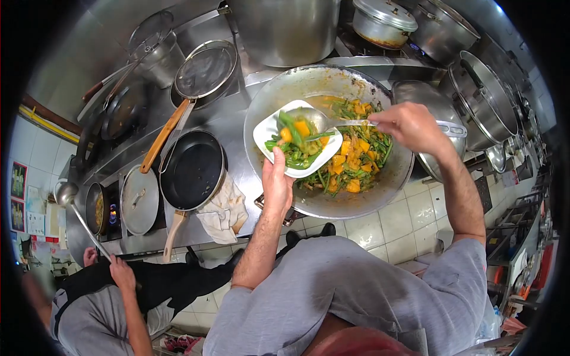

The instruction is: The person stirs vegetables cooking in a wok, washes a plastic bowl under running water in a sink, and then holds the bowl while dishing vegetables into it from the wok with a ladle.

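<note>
My left hand (278, 185) grips the near edge of a white square bowl (313, 165), held over the left part of a large wok (256, 101). Green beans and orange squash-like chunks lie in the bowl. In my right hand (409, 126) is the handle of a metal serving spoon (320, 120), its fingers closed round it. The spoon's head is over the bowl, with beans and orange pieces at its tip. More of the same vegetable mix (356, 157) fills the bottom of the wok, with some brownish liquid along the far side.
Left of the wok are a black frying pan (193, 169), a crumpled cloth (222, 210) and a wooden-handled strainer (206, 70). A large steel pot (285, 29) stands behind. At the lower left, another person's hand (122, 273) holds a long ladle (83, 218). Metal lids (430, 104) lie at right.
</note>
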Motion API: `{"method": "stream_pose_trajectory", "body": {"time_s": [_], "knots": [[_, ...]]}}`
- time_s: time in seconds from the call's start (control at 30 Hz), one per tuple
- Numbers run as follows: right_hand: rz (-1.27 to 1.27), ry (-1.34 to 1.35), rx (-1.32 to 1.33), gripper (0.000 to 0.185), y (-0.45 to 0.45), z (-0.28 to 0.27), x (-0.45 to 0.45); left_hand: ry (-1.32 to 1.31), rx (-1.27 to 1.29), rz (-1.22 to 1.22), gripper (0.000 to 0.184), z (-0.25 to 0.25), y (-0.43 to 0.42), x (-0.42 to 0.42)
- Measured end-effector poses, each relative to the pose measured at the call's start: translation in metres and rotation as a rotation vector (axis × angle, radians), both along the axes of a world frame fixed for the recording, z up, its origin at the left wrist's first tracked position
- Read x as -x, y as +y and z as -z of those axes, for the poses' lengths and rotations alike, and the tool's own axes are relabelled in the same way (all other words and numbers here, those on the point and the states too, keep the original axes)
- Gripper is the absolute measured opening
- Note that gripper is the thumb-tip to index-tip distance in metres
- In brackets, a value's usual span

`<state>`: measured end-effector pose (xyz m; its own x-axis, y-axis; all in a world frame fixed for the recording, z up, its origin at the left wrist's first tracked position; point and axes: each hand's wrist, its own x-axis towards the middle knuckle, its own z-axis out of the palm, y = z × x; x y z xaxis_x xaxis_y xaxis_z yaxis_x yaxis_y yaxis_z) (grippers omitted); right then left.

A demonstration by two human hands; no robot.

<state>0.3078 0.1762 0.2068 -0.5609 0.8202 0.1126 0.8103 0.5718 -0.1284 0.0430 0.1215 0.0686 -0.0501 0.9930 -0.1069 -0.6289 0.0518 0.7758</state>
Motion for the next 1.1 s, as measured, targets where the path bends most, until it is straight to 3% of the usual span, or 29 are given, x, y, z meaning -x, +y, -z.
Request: {"method": "stream_pose_trajectory", "body": {"time_s": [0.07,0.13,0.33,0.53,0.57,0.77,0.87,1.1], "knots": [[0.014,-0.043,-0.089,0.025,-0.011,0.006,0.000,0.003,0.005,0.028,0.052,0.001,-0.001,-0.003],[-0.002,-0.198,-0.345,0.036,-0.016,0.008,-0.004,0.004,0.008,0.031,0.053,0.003,-0.002,-0.006],[-0.046,-0.143,-0.544,0.038,-0.023,0.017,-0.011,0.008,-0.006,0.042,0.052,0.009,-0.003,-0.008],[0.139,-0.142,-0.471,0.037,0.001,0.013,-0.028,0.004,0.004,0.031,0.050,0.010,-0.008,-0.003],[0.238,-0.178,-0.417,0.029,0.009,0.014,-0.029,0.001,-0.002,0.023,0.050,0.010,-0.010,-0.002],[0.362,-0.454,-0.288,0.015,0.080,0.074,-0.070,0.002,0.003,-0.015,0.049,0.009,-0.031,0.015],[0.387,-0.602,-0.320,0.015,0.095,0.076,-0.065,0.005,0.014,-0.048,0.050,0.010,-0.039,0.021],[0.268,-0.607,-0.197,0.014,0.150,0.112,-0.046,0.017,0.023,-0.086,0.050,0.010,-0.049,0.028]]}}
